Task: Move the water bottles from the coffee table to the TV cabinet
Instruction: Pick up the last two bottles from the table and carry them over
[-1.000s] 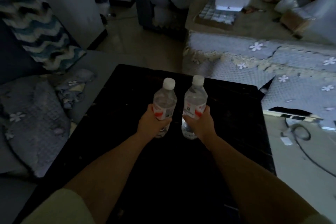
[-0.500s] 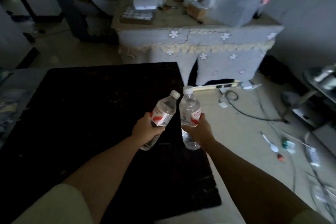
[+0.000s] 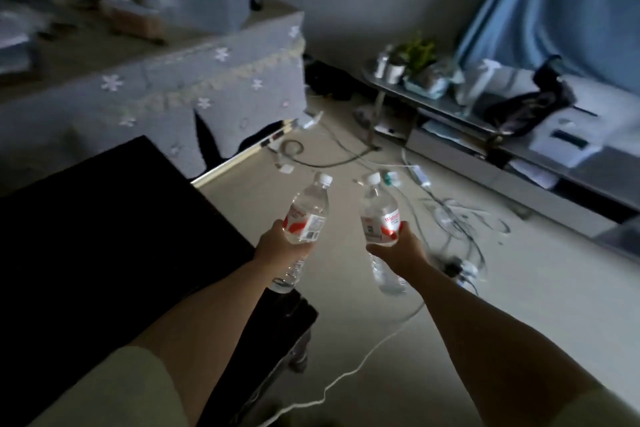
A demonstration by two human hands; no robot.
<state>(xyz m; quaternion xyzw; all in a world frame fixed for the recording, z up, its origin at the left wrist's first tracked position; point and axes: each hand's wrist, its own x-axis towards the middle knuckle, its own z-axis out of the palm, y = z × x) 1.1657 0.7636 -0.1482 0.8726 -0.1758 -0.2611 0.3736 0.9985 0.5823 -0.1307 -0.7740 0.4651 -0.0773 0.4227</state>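
Note:
I hold two clear water bottles with white caps and red-and-white labels. My left hand (image 3: 278, 248) grips the left bottle (image 3: 306, 213) around its middle, tilted to the right. My right hand (image 3: 398, 251) grips the right bottle (image 3: 379, 215), which stands nearly upright. Both bottles are in the air past the right edge of the black coffee table (image 3: 104, 236), over the pale floor. The low glass-and-metal TV cabinet (image 3: 540, 163) runs along the right wall, well ahead of my hands.
Cables and a power strip (image 3: 460, 267) sprawl over the floor between me and the cabinet. A potted plant (image 3: 417, 57), a dark bag (image 3: 530, 104) and a white printer (image 3: 568, 139) sit on the cabinet. A cloth-covered table (image 3: 207, 80) stands at back left.
My view has swung right, away from the coffee table toward the TV cabinet. Both bottles have come off the table area and now hang over the floor, a little further apart.

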